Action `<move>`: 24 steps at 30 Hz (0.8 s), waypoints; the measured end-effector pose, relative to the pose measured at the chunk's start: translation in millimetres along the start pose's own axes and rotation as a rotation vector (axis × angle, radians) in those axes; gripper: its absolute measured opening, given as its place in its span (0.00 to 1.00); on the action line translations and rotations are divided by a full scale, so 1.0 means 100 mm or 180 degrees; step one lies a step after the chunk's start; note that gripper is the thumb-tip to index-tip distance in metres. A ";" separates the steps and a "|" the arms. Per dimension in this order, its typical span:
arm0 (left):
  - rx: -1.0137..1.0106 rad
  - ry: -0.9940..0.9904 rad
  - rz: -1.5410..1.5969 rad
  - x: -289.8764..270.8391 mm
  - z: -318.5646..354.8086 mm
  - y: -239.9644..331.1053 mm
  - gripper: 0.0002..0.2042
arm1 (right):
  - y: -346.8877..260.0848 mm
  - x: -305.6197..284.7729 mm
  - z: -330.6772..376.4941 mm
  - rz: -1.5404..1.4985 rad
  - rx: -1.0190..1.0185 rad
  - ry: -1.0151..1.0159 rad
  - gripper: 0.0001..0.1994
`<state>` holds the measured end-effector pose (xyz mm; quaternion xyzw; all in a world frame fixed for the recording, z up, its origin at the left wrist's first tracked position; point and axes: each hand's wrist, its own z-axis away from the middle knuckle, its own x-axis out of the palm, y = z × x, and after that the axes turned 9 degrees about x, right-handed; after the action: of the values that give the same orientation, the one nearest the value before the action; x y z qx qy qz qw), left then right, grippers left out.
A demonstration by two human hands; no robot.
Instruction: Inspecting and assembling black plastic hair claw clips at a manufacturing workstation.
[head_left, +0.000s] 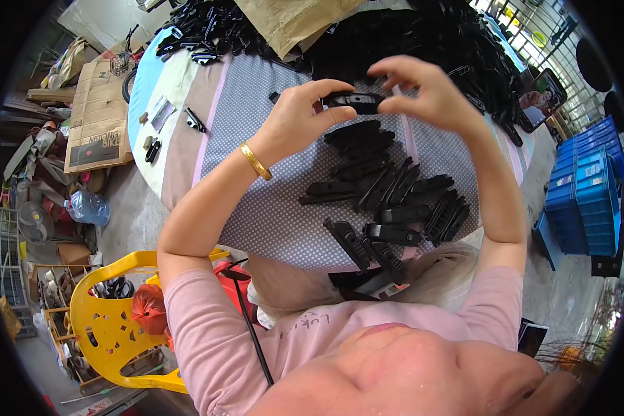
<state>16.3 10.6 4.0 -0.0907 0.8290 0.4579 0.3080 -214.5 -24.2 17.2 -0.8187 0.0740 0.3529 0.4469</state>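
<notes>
Hands at work over a round table (256,87) covered with a patterned cloth. The left hand (299,114), a gold bangle (256,161) at its wrist, pinches a glossy black part (357,102) between thumb and fingers, holding it above the middle of the table. The right hand (428,91) is spread, its forefinger raised well apart from its thumb; the thumb tip lies at the part's right end, though whether it touches cannot be told. The two hands stand apart, with the part between them. Nearer the person, a loose pile (388,201) of similar black pieces reaches toward the table's near edge. At the far side lies a larger dark heap (423,41), with a brown paper bag (291,24) just left of it. A phone (542,100) with a lit screen stands at the far right. To the left on the cloth, a single black piece (195,120) lies near a clear packet (161,114). On the floor: right, blue crates (574,222); near left, a yellow chair (90,315).
</notes>
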 end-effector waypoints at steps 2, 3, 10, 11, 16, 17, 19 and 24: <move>0.0562 -0.0526 -0.0441 0.01 -0.02 -0.03 0.17 | 0.18 -0.34 -0.02 0.0279 0.0415 0.0211 0.18; 0.0541 -0.0518 -0.0460 0.00 0.02 -0.03 0.17 | 0.27 -0.49 -0.03 0.0845 0.0676 0.0257 0.18; 0.0873 -0.0991 -0.0728 -0.25 -0.10 -0.18 0.12 | 0.56 -0.80 0.20 0.2198 0.1287 -0.0187 0.14; 0.0921 -0.0820 -0.1394 -0.34 -0.09 -0.26 0.13 | 0.56 -0.77 0.14 0.2127 0.1342 -0.0276 0.14; 0.0710 -0.1080 -0.2160 -0.48 -0.04 -0.49 0.14 | 0.47 -0.53 0.03 0.2168 0.1017 0.0027 0.13; 0.0294 -0.1246 -0.2148 -0.44 -0.11 -0.37 0.14 | 0.43 -0.50 0.04 0.1655 0.0755 0.0241 0.12; -0.0123 -0.1404 -0.2140 -0.34 -0.15 -0.31 0.13 | 0.38 -0.41 0.02 0.0808 0.0426 0.0365 0.11; 0.0130 -0.0311 -0.1110 -0.09 -0.09 -0.20 0.14 | 0.13 -0.09 0.00 -0.0873 0.0319 0.0244 0.19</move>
<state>27.9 -9.4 -1.2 -0.2045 0.7938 0.3845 0.4245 -226.4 -33.4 14.3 -0.8107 -0.0040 0.2529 0.5280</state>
